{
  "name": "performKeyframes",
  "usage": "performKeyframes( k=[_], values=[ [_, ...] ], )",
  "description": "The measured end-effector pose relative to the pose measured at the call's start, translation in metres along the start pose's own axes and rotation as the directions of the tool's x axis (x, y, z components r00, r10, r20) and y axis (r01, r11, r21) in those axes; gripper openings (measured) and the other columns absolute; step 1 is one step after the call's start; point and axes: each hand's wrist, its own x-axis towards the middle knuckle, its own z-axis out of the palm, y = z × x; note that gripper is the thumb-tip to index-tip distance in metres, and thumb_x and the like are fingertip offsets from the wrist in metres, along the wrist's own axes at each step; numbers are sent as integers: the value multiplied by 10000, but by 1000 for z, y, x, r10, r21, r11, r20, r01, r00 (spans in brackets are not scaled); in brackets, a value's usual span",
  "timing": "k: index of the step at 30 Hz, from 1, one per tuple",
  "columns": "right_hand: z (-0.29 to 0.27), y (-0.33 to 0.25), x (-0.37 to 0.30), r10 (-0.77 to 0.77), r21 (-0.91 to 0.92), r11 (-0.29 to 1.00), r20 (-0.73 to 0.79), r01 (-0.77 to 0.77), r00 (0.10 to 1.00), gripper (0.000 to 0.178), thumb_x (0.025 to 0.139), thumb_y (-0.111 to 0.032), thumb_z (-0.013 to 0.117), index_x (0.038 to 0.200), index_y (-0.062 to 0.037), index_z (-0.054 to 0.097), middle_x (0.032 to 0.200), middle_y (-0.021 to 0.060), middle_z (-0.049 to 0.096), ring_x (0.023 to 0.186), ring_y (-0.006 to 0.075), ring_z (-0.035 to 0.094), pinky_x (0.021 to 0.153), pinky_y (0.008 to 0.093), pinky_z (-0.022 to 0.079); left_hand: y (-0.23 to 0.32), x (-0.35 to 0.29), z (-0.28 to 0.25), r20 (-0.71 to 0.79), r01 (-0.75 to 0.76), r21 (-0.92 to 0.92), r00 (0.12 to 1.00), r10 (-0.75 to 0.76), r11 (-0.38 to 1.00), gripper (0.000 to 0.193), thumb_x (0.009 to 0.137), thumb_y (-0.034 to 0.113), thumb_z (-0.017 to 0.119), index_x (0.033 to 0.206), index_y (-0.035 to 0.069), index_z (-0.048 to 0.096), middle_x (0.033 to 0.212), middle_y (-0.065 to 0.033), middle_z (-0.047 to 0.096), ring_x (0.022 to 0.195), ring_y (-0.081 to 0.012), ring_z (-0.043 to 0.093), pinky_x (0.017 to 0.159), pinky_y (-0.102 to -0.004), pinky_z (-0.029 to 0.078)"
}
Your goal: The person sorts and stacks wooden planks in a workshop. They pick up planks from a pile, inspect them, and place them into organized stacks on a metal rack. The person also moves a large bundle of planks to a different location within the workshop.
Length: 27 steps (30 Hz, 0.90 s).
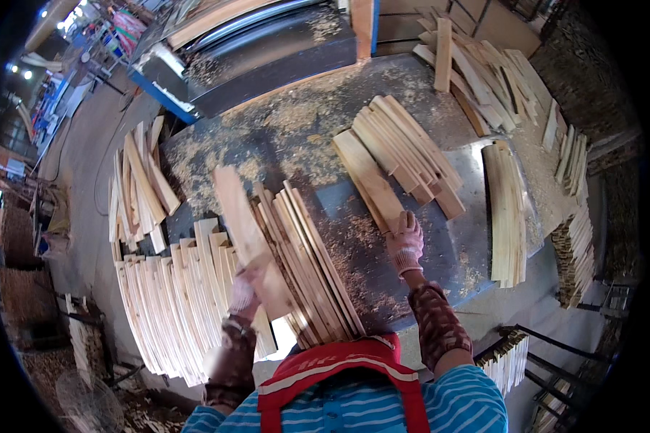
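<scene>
We see the long, flat, pale wooden board (249,231) slanting across the tops of narrow tan wooden strips standing on edge (310,267), left of the person's middle. The left hand (245,289), in a pale pink knit glove, grips its left edge near the close end, probably because that part lies within easiest reach. The right hand (406,242), gloved alike, touches the near end of a wide, light-brown plank (365,173); we cannot tell whether its fingers close around it. Beside that plank, slim pale slats (404,141) lie together, their lengths roughly aligned, which likely keeps them easy to lift. All rest on the dark, smooth, sawdust-strewn surface (440,263), before a blue-and-black metal machine (267,86).
</scene>
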Motion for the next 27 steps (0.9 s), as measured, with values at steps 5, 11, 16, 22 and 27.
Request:
performKeyframes(
  k=[5, 11, 16, 22, 27],
  values=[
    [-4, 26, 15, 32, -148, 989, 125, -13, 992, 861, 799, -427, 719, 1481, -49, 355, 1484, 147, 429, 1380, 350, 385, 1159, 465, 302, -47, -30, -29, -217, -152, 143, 959, 181, 978, 281, 930, 20, 578, 1205, 58, 620, 900, -11, 648, 779, -136, 625, 641, -279, 524],
    [-3, 33, 42, -20, 550, 822, 280, -144, 960, 795, 797, -399, 713, 1462, -85, 411, 1353, 168, 551, 1216, 372, 548, 1012, 442, 456, -117, -20, -65, -326, 145, 335, 945, -30, 931, 103, 925, 86, 633, 1026, 95, 651, 814, 63, 600, 723, -65, 537, 618, -258, 450],
    [-16, 24, 45, -65, 303, 952, 55, 45, 996, 760, 783, -401, 723, 1426, -89, 465, 1245, 189, 604, 1126, 396, 590, 969, 458, 482, -105, -14, -36, -280, 130, 393, 960, -16, 910, 175, 941, 107, 620, 1114, 90, 635, 845, 62, 582, 700, -54, 504, 597, -236, 419],
    [3, -25, 44, -32, 2, 999, 26, 32, 999, 778, 785, -391, 730, 1397, -69, 373, 1258, 246, 565, 1164, 460, 540, 948, 508, 482, -118, 12, -1, -18, -11, 338, 1000, 18, 941, 516, 960, 104, 594, 1458, 81, 461, 1049, 17, 646, 863, -106, 575, 766, -284, 494],
    [-6, -42, 59, -25, 228, 973, 267, -38, 963, 800, 777, -255, 763, 1460, -57, 396, 1151, 153, 607, 1029, 291, 602, 873, 389, 521, -143, 9, -7, -250, 146, 365, 967, -54, 920, 618, 948, 150, 633, 1499, 64, 367, 1043, -33, 629, 862, -142, 583, 731, -318, 517]
  ],
)
